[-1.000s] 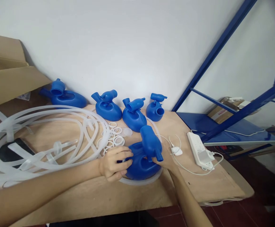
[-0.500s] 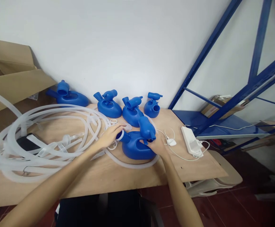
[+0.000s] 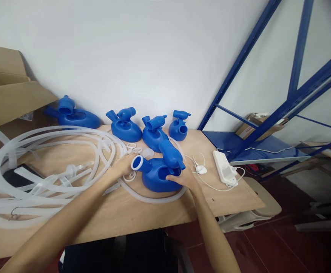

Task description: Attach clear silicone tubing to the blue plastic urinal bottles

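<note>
The blue bottle [image 3: 155,179] sat upright on the bench [image 3: 228,201], its open spout [image 3: 146,165] slanting up leftward, a white ring [image 3: 132,167] around the mouth; loose white rings [image 3: 131,148] lay near it.

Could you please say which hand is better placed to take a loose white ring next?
Probably the left hand: it is beside the loose white rings, while the right hand holds the front blue bottle.

Single head-worn cam, facing fwd + down, close over tabletop [image 3: 142,216] in lower half; wall [image 3: 125,57] fills upper half, blue rack [image 3: 240,63] upper R. L hand [image 3: 125,165] + R hand [image 3: 186,176] near frame ctr, forearms in from btm edge.
</note>
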### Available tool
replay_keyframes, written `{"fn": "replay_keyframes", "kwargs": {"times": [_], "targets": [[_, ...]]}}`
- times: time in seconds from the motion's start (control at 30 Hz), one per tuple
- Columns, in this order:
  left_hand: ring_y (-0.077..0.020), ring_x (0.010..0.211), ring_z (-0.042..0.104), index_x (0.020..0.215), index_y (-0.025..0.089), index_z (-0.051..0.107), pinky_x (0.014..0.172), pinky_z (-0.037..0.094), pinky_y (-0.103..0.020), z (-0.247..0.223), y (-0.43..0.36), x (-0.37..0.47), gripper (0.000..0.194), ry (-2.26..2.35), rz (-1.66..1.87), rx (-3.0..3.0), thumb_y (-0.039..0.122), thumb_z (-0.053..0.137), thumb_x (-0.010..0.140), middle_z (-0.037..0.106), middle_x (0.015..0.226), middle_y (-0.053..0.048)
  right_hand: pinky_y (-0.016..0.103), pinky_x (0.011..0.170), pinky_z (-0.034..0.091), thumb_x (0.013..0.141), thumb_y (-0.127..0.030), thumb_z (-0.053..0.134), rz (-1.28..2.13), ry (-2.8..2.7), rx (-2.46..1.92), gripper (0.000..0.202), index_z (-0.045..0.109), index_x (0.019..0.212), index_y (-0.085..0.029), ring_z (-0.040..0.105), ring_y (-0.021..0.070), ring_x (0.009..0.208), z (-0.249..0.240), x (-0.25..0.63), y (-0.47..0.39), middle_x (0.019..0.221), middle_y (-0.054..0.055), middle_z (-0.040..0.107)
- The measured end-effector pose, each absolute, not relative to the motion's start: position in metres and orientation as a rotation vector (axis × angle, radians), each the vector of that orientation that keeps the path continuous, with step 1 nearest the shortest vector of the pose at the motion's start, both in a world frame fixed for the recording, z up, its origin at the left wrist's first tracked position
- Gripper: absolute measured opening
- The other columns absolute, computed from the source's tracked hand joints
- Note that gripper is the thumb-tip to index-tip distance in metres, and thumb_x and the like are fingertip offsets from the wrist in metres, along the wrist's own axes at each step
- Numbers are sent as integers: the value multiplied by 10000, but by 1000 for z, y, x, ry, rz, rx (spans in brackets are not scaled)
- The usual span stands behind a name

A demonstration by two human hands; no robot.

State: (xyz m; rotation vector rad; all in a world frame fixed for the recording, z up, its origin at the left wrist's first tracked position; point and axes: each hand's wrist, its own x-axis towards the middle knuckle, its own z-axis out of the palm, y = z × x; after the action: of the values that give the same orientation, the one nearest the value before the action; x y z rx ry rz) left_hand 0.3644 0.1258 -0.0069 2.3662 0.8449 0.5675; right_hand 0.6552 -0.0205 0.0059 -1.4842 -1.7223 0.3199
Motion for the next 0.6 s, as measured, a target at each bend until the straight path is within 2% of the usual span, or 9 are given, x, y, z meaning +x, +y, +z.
{"fn": "replay_keyframes", "kwargs": {"times": [0.13, 0.17, 0.23, 0.3, 0.4, 0.5, 0.6], "targets": [[-368, 1235, 662, 960, 227, 767, 1108, 504, -489, 5, 128, 361, 270, 842, 609, 2306, 312, 762, 704, 753, 1235, -128, 586, 1144, 482, 688, -843, 747, 379, -1683, -1455, 935, 645, 1363, -205, 623, 430, 1311, -4, 660, -19, 1327, 181, 699], [-373, 1263, 645, 901, 220, 759, 1118, 498, -494, 10, 130, 360, 219, 851, 640, 2281, 351, 754, 725, 740, 1265, -137, 587, 1155, 469, 711, -889, 678, 388, -1677, -1432, 980, 613, 1408, -203, 607, 429, 1335, -6, 661, -19, 1353, 186, 684], [-374, 1266, 637, 862, 204, 732, 1093, 518, -506, 22, 133, 357, 260, 890, 721, 2212, 455, 724, 793, 729, 1268, -151, 575, 1197, 428, 739, -976, 514, 395, -1661, -1377, 1116, 492, 1539, -199, 545, 417, 1416, -6, 660, -21, 1449, 192, 624], [-344, 1191, 674, 988, 184, 709, 1011, 571, -491, 38, 133, 355, 394, 933, 804, 2124, 552, 696, 846, 728, 1237, -154, 550, 1220, 405, 713, -1038, 399, 390, -1626, -1337, 1243, 367, 1625, -194, 488, 408, 1472, -2, 657, -25, 1520, 195, 566], [-279, 1067, 720, 1319, 182, 590, 890, 622, -429, 67, 123, 357, 661, 937, 877, 2008, 623, 722, 845, 700, 1276, -144, 532, 1174, 458, 653, -1066, 408, 375, -1570, -1329, 1332, 330, 1646, -183, 517, 429, 1438, 8, 651, -30, 1506, 212, 573], [-258, 1041, 714, 1474, 231, 517, 889, 618, -416, 91, 107, 372, 796, 849, 848, 1971, 599, 778, 819, 687, 1298, -119, 548, 1177, 453, 722, -987, 518, 379, -1556, -1353, 1183, 403, 1612, -216, 523, 426, 1431, 16, 641, -30, 1475, 188, 608], [-276, 1065, 703, 1446, 239, 593, 927, 600, -427, 99, 100, 395, 720, 771, 782, 1959, 566, 776, 831, 699, 1265, -102, 548, 1225, 405, 878, -853, 501, 451, -1484, -1355, 908, 481, 1560, -254, 493, 375, 1475, 17, 630, -25, 1437, 141, 647]]}}
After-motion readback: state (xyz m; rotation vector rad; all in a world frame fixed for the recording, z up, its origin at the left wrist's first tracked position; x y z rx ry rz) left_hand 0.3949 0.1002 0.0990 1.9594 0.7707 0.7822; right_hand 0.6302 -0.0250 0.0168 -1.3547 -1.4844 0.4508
